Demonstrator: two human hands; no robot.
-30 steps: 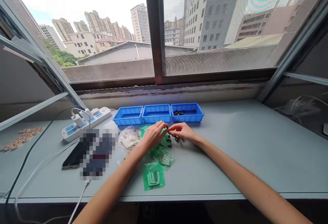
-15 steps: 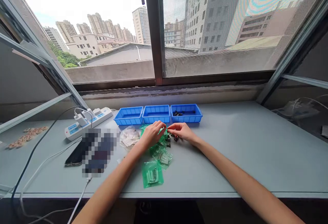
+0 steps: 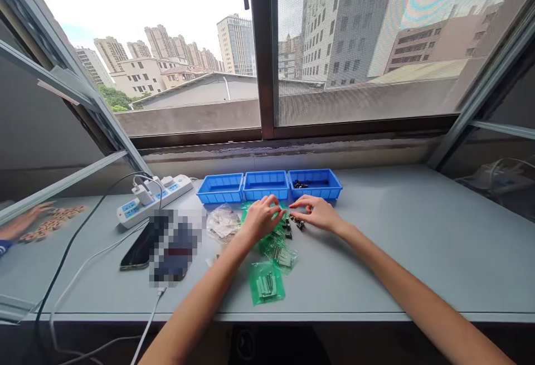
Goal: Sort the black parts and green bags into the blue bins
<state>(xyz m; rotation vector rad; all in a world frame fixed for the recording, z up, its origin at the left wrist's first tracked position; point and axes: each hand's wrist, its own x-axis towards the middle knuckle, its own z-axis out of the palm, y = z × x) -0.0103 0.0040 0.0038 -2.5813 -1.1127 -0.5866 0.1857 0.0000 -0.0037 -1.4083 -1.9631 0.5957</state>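
My left hand [image 3: 262,219] is over the pile of green plastic bags [image 3: 273,238], its fingers curled together; whether something small is pinched in them cannot be made out. Just to its right, my right hand [image 3: 318,213] hovers with thumb and forefinger apart and nothing visible between them. Small dark metal pieces [image 3: 298,223] lie loose on the table below its fingertips. Closer to the front edge lies a green bag [image 3: 267,285] holding pale plugs and screws. A clear bag [image 3: 223,223] of whitish parts sits left of my left hand.
Three blue trays stand in a row behind my hands; the right tray [image 3: 336,191] holds dark pieces. To the left are a power strip [image 3: 125,220], a phone [image 3: 134,253], a blurred-out device and cables. Beyond a frame bar, another person's hand [image 3: 31,217] touches small tan pieces [image 3: 54,224].
My hands, whose fingertips met before, have moved slightly apart, and my right fingers have opened. The other person's hand has appeared at far left. The view has shifted a little.
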